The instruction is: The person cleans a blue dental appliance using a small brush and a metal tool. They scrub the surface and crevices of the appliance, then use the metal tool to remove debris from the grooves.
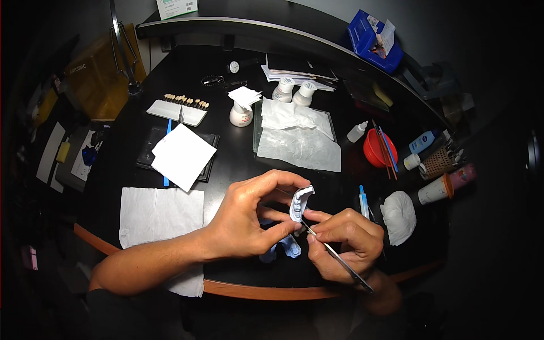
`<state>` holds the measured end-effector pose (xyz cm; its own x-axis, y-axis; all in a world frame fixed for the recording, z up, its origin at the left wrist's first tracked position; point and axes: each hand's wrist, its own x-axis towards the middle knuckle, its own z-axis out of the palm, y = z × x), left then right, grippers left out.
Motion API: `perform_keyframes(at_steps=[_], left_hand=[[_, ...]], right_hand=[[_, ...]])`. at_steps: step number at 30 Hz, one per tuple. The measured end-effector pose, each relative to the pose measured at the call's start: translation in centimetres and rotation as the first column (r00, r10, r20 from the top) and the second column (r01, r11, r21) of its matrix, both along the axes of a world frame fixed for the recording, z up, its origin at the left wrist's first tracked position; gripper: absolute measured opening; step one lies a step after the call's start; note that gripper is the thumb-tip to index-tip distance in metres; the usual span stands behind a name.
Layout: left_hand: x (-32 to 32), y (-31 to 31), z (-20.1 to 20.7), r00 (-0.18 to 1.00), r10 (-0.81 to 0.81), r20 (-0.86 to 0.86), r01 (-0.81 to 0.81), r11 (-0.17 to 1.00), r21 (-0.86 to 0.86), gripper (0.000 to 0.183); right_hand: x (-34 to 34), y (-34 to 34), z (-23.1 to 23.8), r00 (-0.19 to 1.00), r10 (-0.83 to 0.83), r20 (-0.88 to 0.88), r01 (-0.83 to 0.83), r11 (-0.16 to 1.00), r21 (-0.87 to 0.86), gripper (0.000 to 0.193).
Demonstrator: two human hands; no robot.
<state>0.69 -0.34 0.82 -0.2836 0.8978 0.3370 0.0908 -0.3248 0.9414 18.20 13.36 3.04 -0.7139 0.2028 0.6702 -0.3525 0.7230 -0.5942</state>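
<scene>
Your left hand (246, 212) pinches the pale dental model (297, 207) above the black table (232, 156), your right hand (352, 241) grips the metal tool (340, 260); the model, partly hidden by fingers, seems light, stiff, brittle, best held at its ends.

I can make out pale lettering across the amber box (105, 85). Print also marks the green-and-white carton (177, 8) and blue bottle (422, 142).
</scene>
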Motion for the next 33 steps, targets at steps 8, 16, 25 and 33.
perform_keyframes(at_steps=[8, 16, 25, 33], left_hand=[[0.0, 0.1, -0.2, 0.996, 0.024, -0.085, -0.02, 0.999, 0.044, 0.056], [-0.1, 0.1, -0.3, 0.981, 0.05, -0.188, -0.041, 0.998, 0.052, 0.057], [0.0, 0.1, -0.3, 0.981, 0.016, -0.191, -0.014, 1.0, 0.012, 0.057], [-0.1, 0.0, -0.2, 0.975, -0.012, -0.222, 0.012, 1.0, 0.001, 0.06]], right_hand=[[0.2, 0.1, 0.3, 0.999, 0.016, 0.043, -0.016, 1.0, 0.013, 0.016], [0.1, 0.3, 0.4, 0.996, 0.052, 0.079, -0.052, 0.999, -0.004, 0.014], [0.3, 0.6, 0.6, 0.99, 0.074, 0.124, -0.073, 0.997, -0.007, 0.012], [0.7, 1.2, 0.8, 0.975, 0.106, 0.198, -0.111, 0.994, 0.015, 0.016]])
